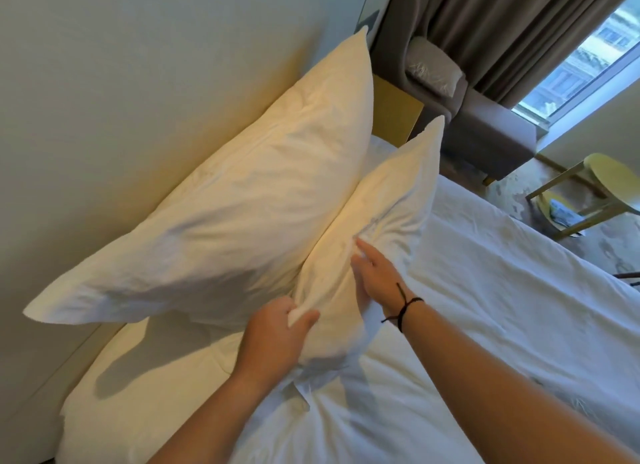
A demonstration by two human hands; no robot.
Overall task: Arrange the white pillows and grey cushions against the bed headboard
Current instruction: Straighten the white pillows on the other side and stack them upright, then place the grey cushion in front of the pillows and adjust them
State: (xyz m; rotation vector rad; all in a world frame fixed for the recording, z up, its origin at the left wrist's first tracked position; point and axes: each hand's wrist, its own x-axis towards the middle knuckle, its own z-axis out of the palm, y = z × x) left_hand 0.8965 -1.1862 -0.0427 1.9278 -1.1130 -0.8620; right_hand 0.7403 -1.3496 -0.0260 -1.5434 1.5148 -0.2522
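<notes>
The left hand is pinching the front pillow's near edge while the right hand is pressing flat-fingered, propping it upright against the back pillow.

place: bedroom | evidence: bed, white pillows, curtain, armchair

Large pillow leans against the wall; small pillow stands on the bed, touching the large pillow's front.
</notes>
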